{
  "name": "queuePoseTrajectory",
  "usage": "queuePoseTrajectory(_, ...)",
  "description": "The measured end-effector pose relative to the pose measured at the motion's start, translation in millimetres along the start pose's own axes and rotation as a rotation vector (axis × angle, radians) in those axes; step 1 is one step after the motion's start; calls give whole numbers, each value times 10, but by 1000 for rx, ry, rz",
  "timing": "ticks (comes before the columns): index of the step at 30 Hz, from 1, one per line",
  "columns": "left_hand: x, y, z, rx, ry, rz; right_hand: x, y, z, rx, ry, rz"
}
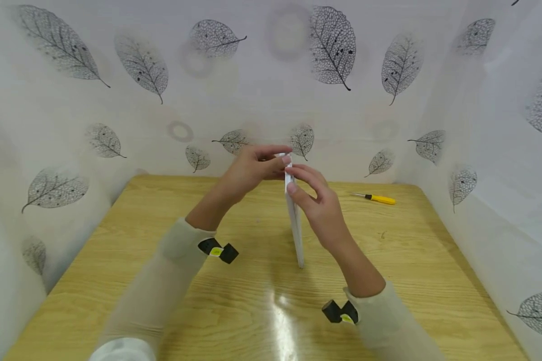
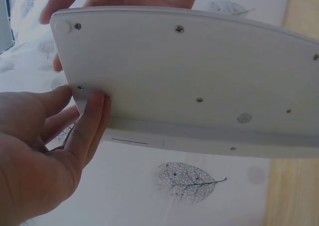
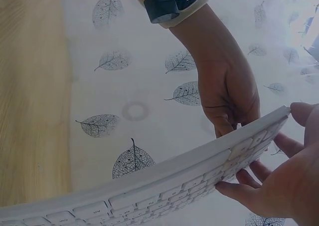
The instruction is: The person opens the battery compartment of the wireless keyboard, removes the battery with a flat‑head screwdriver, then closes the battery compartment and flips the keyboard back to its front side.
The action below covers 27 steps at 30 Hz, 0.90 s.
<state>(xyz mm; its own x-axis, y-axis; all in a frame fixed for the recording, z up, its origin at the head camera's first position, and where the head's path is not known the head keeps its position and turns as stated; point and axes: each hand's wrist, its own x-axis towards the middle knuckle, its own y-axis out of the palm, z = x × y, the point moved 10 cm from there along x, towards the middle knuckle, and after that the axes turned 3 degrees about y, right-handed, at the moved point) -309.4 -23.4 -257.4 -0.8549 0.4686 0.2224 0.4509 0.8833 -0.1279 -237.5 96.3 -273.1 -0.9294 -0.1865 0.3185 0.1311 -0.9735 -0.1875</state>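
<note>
A white keyboard (image 1: pixel 296 230) stands on its short end, seen nearly edge-on in the head view. Its upper end sits between both hands. In the left wrist view its underside (image 2: pixel 149 66) shows several small screws and a round foot at one corner. My left hand (image 1: pixel 252 168) pinches the top end, thumb on the edge and fingers against the underside. From the other side my right hand (image 1: pixel 320 208) holds the same end, its thumb along the edge. White keys (image 3: pixel 164 196) face the right hand in the right wrist view.
On the right side of the wooden table (image 1: pixel 208 296) lies a screwdriver (image 1: pixel 379 199) with a yellow handle. A leaf-patterned curtain (image 1: pixel 262 95) surrounds the table at the back and sides. Small dark devices (image 1: pixel 219 249) are strapped at both wrists.
</note>
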Motion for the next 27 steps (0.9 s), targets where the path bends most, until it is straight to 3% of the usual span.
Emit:
queuePoseTrajectory(4, 21, 46, 25, -41, 12, 4, 2, -47, 5, -18, 14, 12)
queuePoseTrajectory(13, 87, 188, 51, -143, 104, -13, -15, -221, -7, -40, 41, 35)
queuePoseTrajectory(27, 161, 455, 166, -205, 211, -24, -102, -560, 24, -64, 96, 31)
